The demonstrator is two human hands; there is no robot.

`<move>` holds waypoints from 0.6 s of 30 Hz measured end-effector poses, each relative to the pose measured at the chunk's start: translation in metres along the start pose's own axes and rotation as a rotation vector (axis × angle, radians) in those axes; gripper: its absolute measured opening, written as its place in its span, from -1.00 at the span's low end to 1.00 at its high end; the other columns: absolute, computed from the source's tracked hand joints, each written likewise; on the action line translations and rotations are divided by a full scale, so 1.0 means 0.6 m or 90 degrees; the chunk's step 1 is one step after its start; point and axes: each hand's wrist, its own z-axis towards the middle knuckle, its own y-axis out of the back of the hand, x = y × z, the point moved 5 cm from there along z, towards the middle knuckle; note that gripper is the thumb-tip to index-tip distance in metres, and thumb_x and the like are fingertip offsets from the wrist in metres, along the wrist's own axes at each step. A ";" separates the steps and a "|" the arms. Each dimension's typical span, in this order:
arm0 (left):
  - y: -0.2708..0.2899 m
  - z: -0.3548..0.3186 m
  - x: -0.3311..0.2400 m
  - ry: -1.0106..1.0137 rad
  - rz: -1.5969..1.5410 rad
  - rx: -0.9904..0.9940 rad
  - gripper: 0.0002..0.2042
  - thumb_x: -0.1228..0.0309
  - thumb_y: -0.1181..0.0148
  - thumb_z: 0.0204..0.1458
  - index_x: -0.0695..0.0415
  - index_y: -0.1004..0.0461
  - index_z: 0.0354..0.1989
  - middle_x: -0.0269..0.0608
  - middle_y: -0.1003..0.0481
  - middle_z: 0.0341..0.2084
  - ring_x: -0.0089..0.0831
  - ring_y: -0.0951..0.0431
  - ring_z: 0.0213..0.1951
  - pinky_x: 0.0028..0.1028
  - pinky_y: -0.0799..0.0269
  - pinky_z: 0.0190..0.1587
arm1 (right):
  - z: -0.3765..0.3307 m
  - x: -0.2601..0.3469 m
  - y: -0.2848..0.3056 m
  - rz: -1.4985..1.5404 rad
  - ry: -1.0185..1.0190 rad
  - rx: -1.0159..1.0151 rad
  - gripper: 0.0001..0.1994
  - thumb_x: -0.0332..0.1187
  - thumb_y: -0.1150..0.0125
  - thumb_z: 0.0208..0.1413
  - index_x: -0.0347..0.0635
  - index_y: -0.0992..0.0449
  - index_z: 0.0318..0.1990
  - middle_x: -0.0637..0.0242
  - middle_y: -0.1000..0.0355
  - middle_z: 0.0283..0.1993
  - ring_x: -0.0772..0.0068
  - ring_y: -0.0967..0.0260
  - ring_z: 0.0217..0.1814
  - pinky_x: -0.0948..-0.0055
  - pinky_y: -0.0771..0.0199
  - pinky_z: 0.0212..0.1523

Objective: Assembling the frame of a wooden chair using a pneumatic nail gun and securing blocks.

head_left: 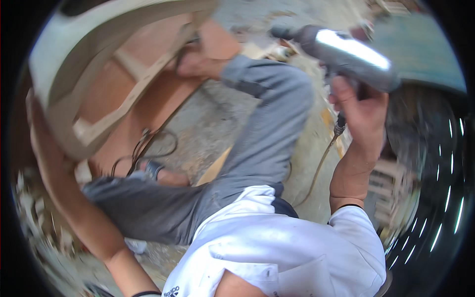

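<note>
My right hand [356, 104] is raised at the upper right. It grips a silver pistol-shaped air tool [346, 52] by its handle, and the dark nose points to the upper left. A thin hose [319, 173] hangs from a coupling under the handle. The tool is blurred by motion, so its tip is unclear. At the far left my left hand [37, 111] lies with fingers stretched along the outer side of a large curved pale frame [59, 54]. Inside this frame are reddish-brown panels [168, 37] and a light wooden rail with holes [123, 101].
One of my feet [193, 62] rests against the panel and rail. The other, in a sandal [153, 171], is on the concrete floor [198, 119] beside a dark looped cable [170, 143]. Wood pieces [391, 185] are stacked at right. A blue-green surface [420, 49] stands behind the tool.
</note>
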 end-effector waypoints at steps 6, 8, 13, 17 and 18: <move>0.027 0.062 0.019 0.054 0.020 0.031 -0.19 -0.22 0.16 0.25 0.21 -0.01 0.44 -0.03 -0.15 0.35 -0.16 -0.19 0.34 -0.23 -0.13 0.33 | -0.116 -0.143 0.260 -0.310 -0.149 -0.201 -0.78 -0.31 -0.29 0.07 -0.29 -0.59 -0.24 0.29 -0.51 -0.43 0.46 -0.39 -0.48 0.39 -0.40 -0.41; -0.001 0.048 0.011 0.074 0.042 0.047 -0.18 -0.23 0.19 0.25 0.23 -0.01 0.44 -0.02 -0.13 0.36 -0.14 -0.18 0.34 -0.22 -0.10 0.34 | -0.166 -0.249 0.254 -0.393 -0.197 -0.166 -0.79 -0.38 -0.21 0.01 -0.25 -0.56 -0.19 0.11 -0.52 -0.37 0.17 -0.48 -0.39 0.19 -0.45 -0.33; 0.010 0.032 -0.014 0.009 0.092 -0.009 -0.22 -0.24 0.21 0.26 0.21 -0.10 0.40 0.01 -0.29 0.23 -0.14 -0.36 0.17 -0.22 -0.23 0.23 | -0.235 -0.507 0.111 -0.567 -0.259 0.119 -0.69 -0.40 -0.10 0.05 -0.09 -0.43 0.00 -0.03 -0.47 -0.11 -0.17 -0.48 -0.10 -0.03 -0.51 -0.12; 0.082 0.074 -0.022 -0.304 0.381 0.071 -0.25 -0.17 0.18 0.29 0.28 -0.11 0.38 0.02 -0.22 0.30 -0.14 -0.30 0.24 -0.18 -0.17 0.30 | -0.342 -0.735 0.015 -0.569 -0.292 0.170 -0.67 -0.47 0.00 0.19 0.04 -0.43 0.09 0.09 -0.41 0.04 -0.08 -0.50 -0.10 0.02 -0.55 -0.16; 0.045 0.061 0.007 -0.289 0.359 0.038 -0.26 -0.14 0.17 0.31 0.32 -0.11 0.37 -0.04 -0.20 0.31 -0.19 -0.28 0.26 -0.21 -0.16 0.30 | -0.379 -0.729 0.021 -0.640 -0.137 0.160 -0.61 -0.51 -0.06 0.15 0.04 -0.41 0.14 0.08 -0.36 0.13 -0.07 -0.51 -0.13 0.05 -0.57 -0.17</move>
